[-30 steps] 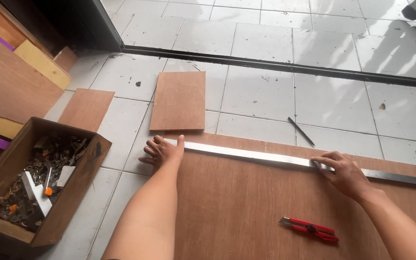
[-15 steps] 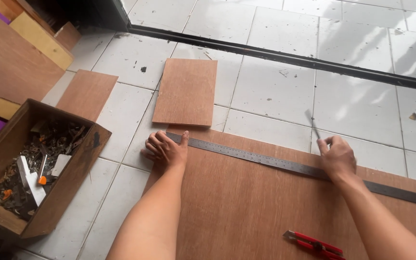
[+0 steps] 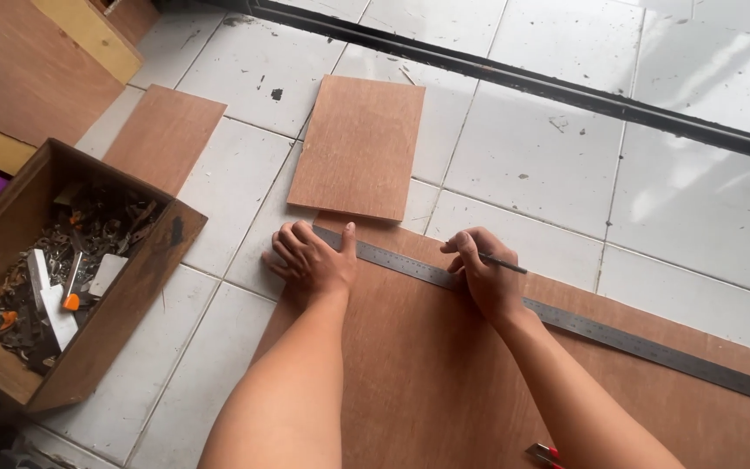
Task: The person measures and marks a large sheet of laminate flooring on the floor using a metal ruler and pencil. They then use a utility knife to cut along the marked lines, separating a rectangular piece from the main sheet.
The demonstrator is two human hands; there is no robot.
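Observation:
A large brown plywood sheet (image 3: 444,373) lies on the tiled floor in front of me. Along its far edge rests a long steel ruler (image 3: 601,332). My left hand (image 3: 310,258) presses flat on the ruler's left end at the sheet's corner, fingers spread. My right hand (image 3: 482,271) holds a dark pencil (image 3: 503,263), its tip down against the ruler near the left part of the sheet.
A smaller plywood panel (image 3: 359,146) lies just beyond the sheet, another (image 3: 165,137) farther left. A wooden box (image 3: 62,269) of scrap metal and tools stands at my left. A red-handled cutter (image 3: 545,454) lies on the sheet at the bottom edge. A dark door track (image 3: 618,102) crosses the floor.
My right hand picked up the pencil from the floor and slid left along the ruler toward my left hand. The left hand stayed pressing the ruler's end.

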